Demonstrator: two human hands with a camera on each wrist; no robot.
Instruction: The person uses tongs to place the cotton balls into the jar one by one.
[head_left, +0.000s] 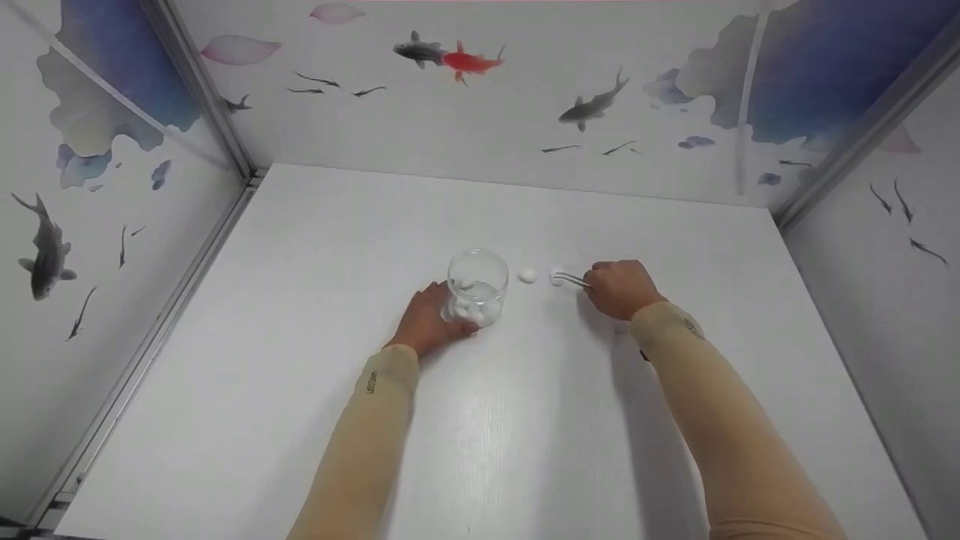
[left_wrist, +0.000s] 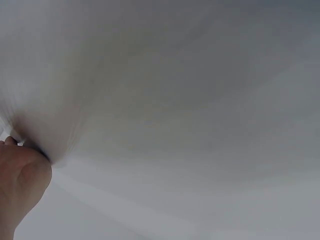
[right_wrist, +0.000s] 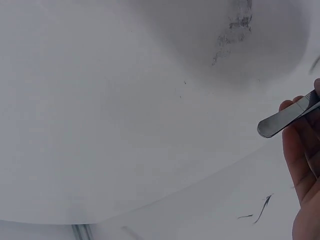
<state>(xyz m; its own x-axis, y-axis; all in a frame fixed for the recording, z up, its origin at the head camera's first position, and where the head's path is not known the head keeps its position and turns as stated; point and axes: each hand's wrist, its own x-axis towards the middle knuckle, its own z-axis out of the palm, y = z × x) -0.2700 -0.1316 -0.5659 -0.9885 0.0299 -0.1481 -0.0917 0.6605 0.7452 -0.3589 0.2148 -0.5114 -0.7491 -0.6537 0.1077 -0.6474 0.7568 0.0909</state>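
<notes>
A clear jar [head_left: 493,298] with several white cotton balls [head_left: 471,310] low inside stands upright on the table. My left hand [head_left: 427,322] holds it from the left side, thumb along its near side. In the left wrist view only part of that hand [left_wrist: 22,180] shows at the left edge. My right hand [head_left: 621,289] grips metal tweezers [head_left: 573,280], whose tips point left and touch a white cotton ball [head_left: 555,276]; whether they pinch it I cannot tell. Another cotton ball [head_left: 527,276] lies between it and the jar. The tweezers' rounded rear end [right_wrist: 277,122] appears in the right wrist view.
The white table [head_left: 480,450] carries all these things. Behind it rises a back panel [head_left: 480,127] with painted fish, and side panels [head_left: 97,247] stand at left and right. Both forearms reach in from the near edge, in beige sleeves [head_left: 360,442].
</notes>
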